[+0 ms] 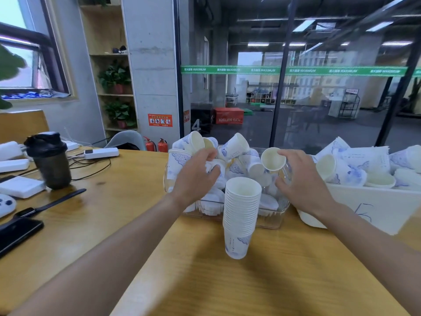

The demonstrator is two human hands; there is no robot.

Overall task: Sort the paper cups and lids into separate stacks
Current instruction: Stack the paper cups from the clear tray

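A tall stack of nested white paper cups (242, 215) with blue print stands on the wooden table (127, 201) in front of a clear plastic bin (271, 218). The bin is heaped with loose paper cups (234, 145) and white lids (210, 207). My left hand (196, 179) reaches into the left side of the heap, its fingers curled round a crumpled cup (214, 167). My right hand (303, 181) is over the bin's right side and holds one cup (272, 159) with its mouth facing me.
A white box (376, 208) at the right holds more loose cups. On the left of the table are a dark shaker bottle (50, 160), a power strip (101, 153) with cables, a black phone (18, 233), a watch strap (50, 202) and white devices.
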